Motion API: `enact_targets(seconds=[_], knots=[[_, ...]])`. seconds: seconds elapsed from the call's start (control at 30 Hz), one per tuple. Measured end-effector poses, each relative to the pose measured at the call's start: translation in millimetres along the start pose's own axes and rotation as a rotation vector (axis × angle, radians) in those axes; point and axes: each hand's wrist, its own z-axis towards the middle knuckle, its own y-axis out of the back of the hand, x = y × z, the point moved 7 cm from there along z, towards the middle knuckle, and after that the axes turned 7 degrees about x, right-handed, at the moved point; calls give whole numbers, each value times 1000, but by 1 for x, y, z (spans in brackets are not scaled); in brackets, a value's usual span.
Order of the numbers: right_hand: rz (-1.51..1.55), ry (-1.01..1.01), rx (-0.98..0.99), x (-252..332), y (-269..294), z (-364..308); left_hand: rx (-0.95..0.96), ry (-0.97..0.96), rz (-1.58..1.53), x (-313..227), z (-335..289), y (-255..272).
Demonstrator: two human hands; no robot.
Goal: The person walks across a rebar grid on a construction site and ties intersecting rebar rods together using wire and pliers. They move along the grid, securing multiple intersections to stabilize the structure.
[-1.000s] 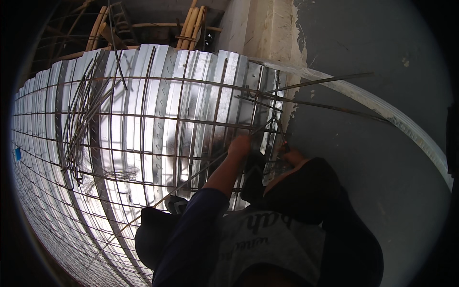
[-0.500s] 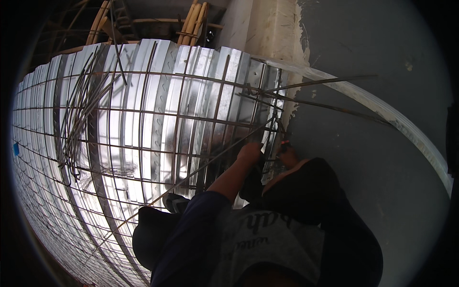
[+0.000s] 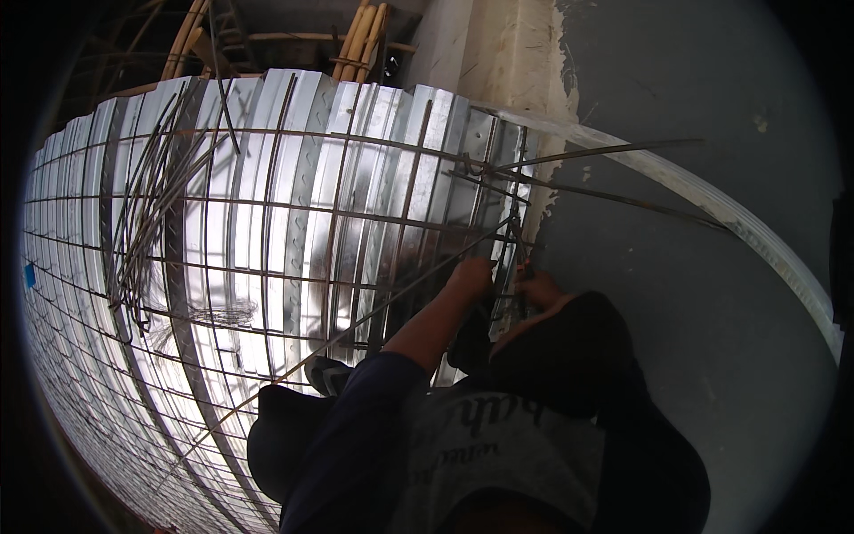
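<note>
My left hand (image 3: 471, 277) reaches to the right edge of the steel mesh, its fingers closed beside a bar; what they hold is hidden. Just to its right, my right hand (image 3: 540, 290) grips dark pincers with orange-red handles (image 3: 523, 264). Their slim metal end points away from me, close to where bars meet by the wall. A long thin rebar (image 3: 391, 300) runs diagonally under my left forearm toward that spot. The mesh of dark rebar (image 3: 374, 211) lies over shiny corrugated metal decking (image 3: 302, 178).
Loose rods (image 3: 147, 200) lie bundled on the mesh at left, with a tangle of thin tie wire (image 3: 222, 313) nearby. Two bar ends (image 3: 623, 149) stick out toward the grey wall (image 3: 712, 116). A pale curved strip (image 3: 712, 209) crosses the right side. Bamboo poles (image 3: 360, 43) stand beyond the decking.
My right hand and the pincers have turned and shifted slightly. My left hand has moved a little right and away from me. The view has shifted slightly.
</note>
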Motion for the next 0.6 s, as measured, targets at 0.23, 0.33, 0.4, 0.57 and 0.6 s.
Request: enact_targets(seconds=[0.23,0.33,0.4,0.57,0.6], knots=[[962,-91,318,24,-10,-28,-32,-7,-31,8,0,17],[1207,-33,439,37,-12,-38,-176,-147,-88,6,1,21],[1241,-39,448,25,-12,-34,-146,-104,-132,3,2,19],[555,-46,241,38,1,-41,-161,-93,-81,5,8,24],[438,-58,198,43,4,-45,-154,-177,57,4,16,29]])
